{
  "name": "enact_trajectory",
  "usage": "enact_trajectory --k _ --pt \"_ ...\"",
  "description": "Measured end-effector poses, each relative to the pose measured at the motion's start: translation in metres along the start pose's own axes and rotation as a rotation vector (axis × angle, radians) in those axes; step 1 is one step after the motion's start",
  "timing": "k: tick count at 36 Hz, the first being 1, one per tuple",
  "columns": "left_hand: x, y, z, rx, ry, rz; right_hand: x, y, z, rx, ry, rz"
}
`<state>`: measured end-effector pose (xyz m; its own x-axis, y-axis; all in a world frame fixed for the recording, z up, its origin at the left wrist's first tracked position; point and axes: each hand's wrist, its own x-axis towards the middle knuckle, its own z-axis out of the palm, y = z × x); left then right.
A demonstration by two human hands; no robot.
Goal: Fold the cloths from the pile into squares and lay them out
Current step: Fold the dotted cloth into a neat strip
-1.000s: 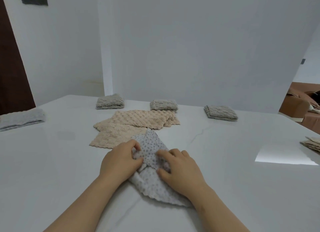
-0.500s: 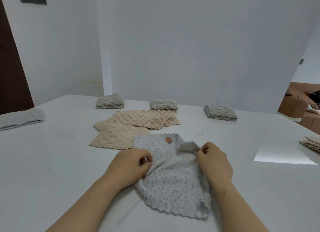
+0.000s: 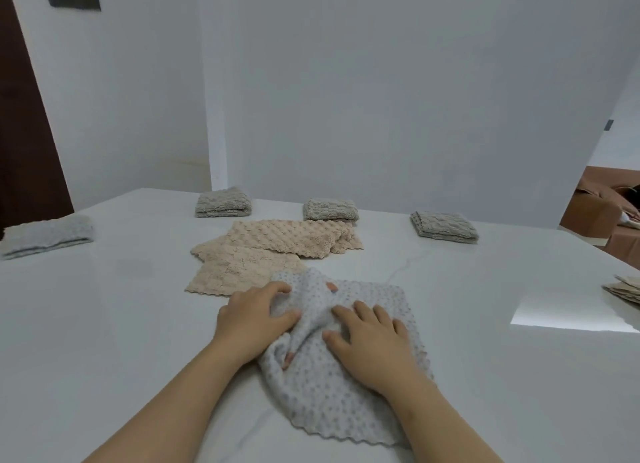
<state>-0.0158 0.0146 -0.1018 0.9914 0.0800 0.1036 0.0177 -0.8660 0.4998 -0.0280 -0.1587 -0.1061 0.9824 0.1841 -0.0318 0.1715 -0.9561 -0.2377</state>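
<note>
Both hands have closed in from the cloth's sides to its middle, and a raised ridge (image 3: 313, 303) now runs away from the person between them; the left hand (image 3: 256, 320) pinches that ridge with curled fingers, while the right hand (image 3: 374, 345) lies flat on the dotted cloth (image 3: 329, 403), fingers spread, pressing it to the counter (image 3: 104, 324). Smoothing probably goes outward from the ridge, left hand nearest. Counted: one dotted cloth; four folded grey cloths (image 3: 443, 227); a beige pile (image 3: 263, 251) of two, perhaps three; one stack (image 3: 623, 287) at the right edge.

A brown sofa (image 3: 595, 209) stands beyond the white table (image 3: 104, 324).
</note>
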Motion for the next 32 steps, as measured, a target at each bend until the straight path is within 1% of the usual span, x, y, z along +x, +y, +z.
enact_trajectory --k 2,5,6,7,12,16,18,20,23,24,25,26,27,28,29,30,31,32 --pt "0.0 0.002 -0.001 -0.1 -0.053 0.051 0.001 0.002 -0.002 0.006 -0.014 -0.021" --pt "-0.002 0.005 -0.002 -0.462 -0.141 0.132 0.002 0.002 -0.004 0.013 -0.035 -0.057" --pt "-0.004 0.006 -0.002 -0.542 -0.15 0.157 0.002 0.003 -0.004 0.016 -0.041 -0.068" --pt "-0.004 0.007 0.0 -0.558 -0.131 0.176 0.002 0.003 -0.005 0.019 -0.048 -0.077" --pt "-0.002 0.007 0.0 -0.483 0.095 0.188 0.002 0.005 -0.011 0.094 -0.034 -0.067" --pt "0.001 0.001 -0.009 -0.32 0.322 0.242 0.002 0.01 -0.013 0.091 0.013 -0.036" --pt "0.004 -0.006 -0.013 -0.253 0.374 0.254 0.001 0.012 -0.015 0.081 0.034 -0.021" --pt "0.008 -0.016 -0.013 -0.186 0.324 0.202 0.0 0.012 -0.016 0.083 0.051 -0.01" --pt "0.012 -0.026 -0.011 -0.098 0.133 0.026 -0.001 0.011 -0.017 0.082 0.074 0.018" --pt "0.013 -0.026 -0.011 -0.124 0.09 -0.042 -0.002 0.012 -0.017 0.067 0.079 0.038" --pt "0.012 -0.024 -0.013 -0.203 0.086 -0.108 -0.003 0.013 -0.017 0.046 0.08 0.066" --pt "0.01 -0.02 -0.016 -0.314 0.119 -0.145 -0.004 0.014 -0.017 0.023 0.083 0.094" --pt "0.009 -0.016 -0.021 -0.449 0.153 -0.147 -0.005 0.015 -0.018 0.007 0.085 0.118" --pt "0.006 -0.012 -0.025 -0.591 0.152 -0.108 -0.005 0.016 -0.019 -0.001 0.085 0.129" --pt "0.003 -0.01 -0.029 -0.715 0.089 -0.054 -0.006 0.016 -0.019 -0.002 0.078 0.13" --pt "-0.001 -0.006 -0.034 -0.811 -0.019 0.006 -0.006 0.016 -0.02 0.002 0.064 0.122" --pt "-0.005 -0.004 -0.037 -0.862 -0.131 0.055 -0.006 0.016 -0.02 0.009 0.044 0.112" --pt "-0.008 -0.001 -0.038 -0.86 -0.218 0.082 -0.006 0.015 -0.02 0.013 0.018 0.103"
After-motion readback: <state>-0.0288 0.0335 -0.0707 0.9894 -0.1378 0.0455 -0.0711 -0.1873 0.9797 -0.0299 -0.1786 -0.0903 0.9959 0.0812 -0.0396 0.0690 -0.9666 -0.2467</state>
